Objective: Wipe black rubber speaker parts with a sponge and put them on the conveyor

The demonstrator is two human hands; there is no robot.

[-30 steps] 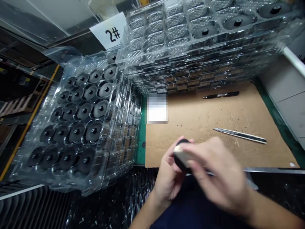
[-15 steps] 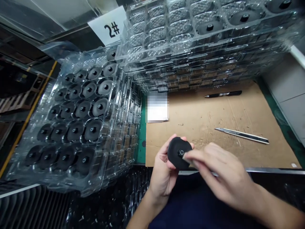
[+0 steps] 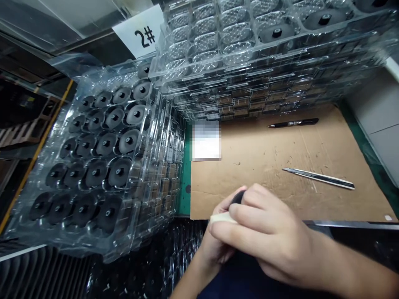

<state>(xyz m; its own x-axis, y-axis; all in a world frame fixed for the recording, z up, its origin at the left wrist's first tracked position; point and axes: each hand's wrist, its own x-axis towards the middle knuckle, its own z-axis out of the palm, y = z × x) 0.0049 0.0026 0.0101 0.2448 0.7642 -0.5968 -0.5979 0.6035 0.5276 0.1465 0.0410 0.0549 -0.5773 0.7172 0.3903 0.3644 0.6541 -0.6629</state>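
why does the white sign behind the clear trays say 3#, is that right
No, the white sign reads 2#, not 3#, as the head view shows. It does stand behind the clear plastic trays.

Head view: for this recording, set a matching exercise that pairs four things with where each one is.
Things
1. Snap-off utility knife
2. White "2#" card
3. Black round part
4. Rows of black round parts

Places
A. Held between the left hand and right hand
B. Seated in the pockets of a clear plastic tray
C. Lying on a brown cardboard sheet
D. Beyond the stacked clear trays

Pairs: 1-C, 2-D, 3-A, 4-B
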